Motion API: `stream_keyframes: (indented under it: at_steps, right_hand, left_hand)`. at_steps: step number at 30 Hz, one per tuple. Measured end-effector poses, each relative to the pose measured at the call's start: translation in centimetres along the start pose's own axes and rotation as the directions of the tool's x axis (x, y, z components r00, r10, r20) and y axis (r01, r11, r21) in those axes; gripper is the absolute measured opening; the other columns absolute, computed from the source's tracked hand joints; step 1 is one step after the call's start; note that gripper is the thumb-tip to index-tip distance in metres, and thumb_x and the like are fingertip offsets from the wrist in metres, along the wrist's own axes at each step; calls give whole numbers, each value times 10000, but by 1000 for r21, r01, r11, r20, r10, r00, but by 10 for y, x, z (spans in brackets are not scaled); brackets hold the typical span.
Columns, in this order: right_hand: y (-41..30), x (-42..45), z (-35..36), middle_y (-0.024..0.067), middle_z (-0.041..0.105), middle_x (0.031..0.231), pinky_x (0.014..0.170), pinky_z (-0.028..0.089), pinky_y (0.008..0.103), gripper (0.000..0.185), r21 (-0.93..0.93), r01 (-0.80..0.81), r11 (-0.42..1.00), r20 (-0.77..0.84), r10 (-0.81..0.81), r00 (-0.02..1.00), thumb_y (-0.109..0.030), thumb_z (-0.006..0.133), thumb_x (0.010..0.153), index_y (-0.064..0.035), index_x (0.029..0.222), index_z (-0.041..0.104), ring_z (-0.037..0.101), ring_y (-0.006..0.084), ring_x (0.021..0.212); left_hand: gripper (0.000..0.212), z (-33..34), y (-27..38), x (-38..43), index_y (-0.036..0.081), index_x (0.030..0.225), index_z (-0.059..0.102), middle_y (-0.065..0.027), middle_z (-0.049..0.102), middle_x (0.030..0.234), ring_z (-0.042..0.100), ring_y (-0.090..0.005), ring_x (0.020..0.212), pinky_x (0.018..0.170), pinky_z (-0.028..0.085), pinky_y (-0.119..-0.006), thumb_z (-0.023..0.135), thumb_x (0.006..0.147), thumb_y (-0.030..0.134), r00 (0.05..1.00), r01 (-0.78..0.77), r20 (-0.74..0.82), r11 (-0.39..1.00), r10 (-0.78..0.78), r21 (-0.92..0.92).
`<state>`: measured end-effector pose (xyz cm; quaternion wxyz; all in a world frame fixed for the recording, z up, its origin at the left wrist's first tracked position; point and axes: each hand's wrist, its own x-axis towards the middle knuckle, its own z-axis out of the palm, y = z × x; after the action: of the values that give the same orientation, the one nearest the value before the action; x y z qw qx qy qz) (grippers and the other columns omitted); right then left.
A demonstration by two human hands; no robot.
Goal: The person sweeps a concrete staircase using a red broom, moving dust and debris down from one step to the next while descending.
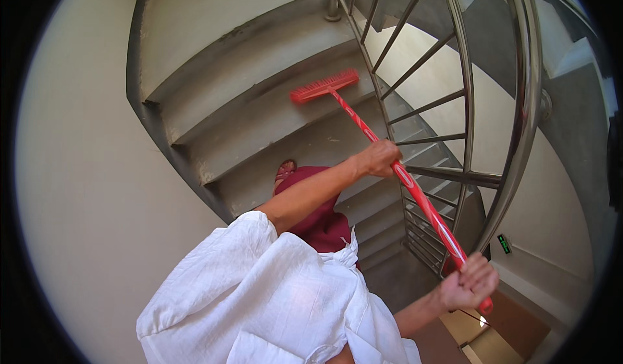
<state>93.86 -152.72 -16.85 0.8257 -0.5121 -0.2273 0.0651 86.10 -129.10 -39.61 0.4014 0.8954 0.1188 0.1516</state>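
A red long-handled brush [324, 85] reaches diagonally across the stairs. Its wide bristled head rests against a grey concrete step [272, 102], close to the railing side. My left hand [384, 157] is wrapped around the middle of the red patterned handle [424, 198]. Lower on the pole, my right hand [470, 282] grips it near its rounded end. The bristles are slightly blurred, and whether they press on the tread or the riser I cannot tell.
A stainless steel railing [469, 101] with a thick handrail [525, 72] runs along the right. A pale wall [92, 169] with a dark skirting edge closes the left side. My sandaled foot [285, 169] is on a step. More stairs [384, 237] descend below.
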Motion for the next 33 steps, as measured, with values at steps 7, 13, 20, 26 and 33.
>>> stream_keyframes:
  at_steps: [7,13,20,26,33]
  right_hand:
    - [-12,-7,-11,-13,200,444,444,249,250,320,-49,-31,998,-33,29,999,-115,359,895,-133,593,256,186,95,380]
    - [-63,-12,-31,-18,223,452,457,254,232,358,35,35,999,-9,-34,999,-150,369,944,-147,606,253,194,86,393]
    - [-40,-32,-3,-20,220,447,464,273,242,356,25,20,999,61,-22,998,-154,368,929,-154,590,262,197,88,395]
    - [-52,-68,15,-14,210,447,458,271,237,354,-87,-14,996,8,14,1000,-148,356,925,-139,589,243,193,89,390]
    - [-106,-92,8,-24,220,459,457,265,223,352,39,57,998,9,-57,998,-121,375,938,-155,611,250,193,81,392]
  left_hand:
    - [282,33,-9,-35,27,590,574,-183,570,624,586,-377,662,642,464,-460,650,735,256,995,22,-99,1000,-22,0]
    - [266,34,49,-44,1,640,612,-205,570,656,579,-383,732,658,455,-465,650,803,208,998,39,40,999,-38,-33]
    - [246,12,13,-56,18,636,632,-198,587,651,590,-365,706,648,465,-456,651,766,226,991,61,-117,998,-60,-2]
    - [260,25,19,-103,9,649,642,-197,588,642,585,-368,685,658,470,-449,648,795,224,990,58,-129,998,-59,-12]
    - [308,25,70,-135,2,592,593,-207,559,618,566,-389,672,645,445,-472,653,794,228,999,23,-31,998,-25,-60]
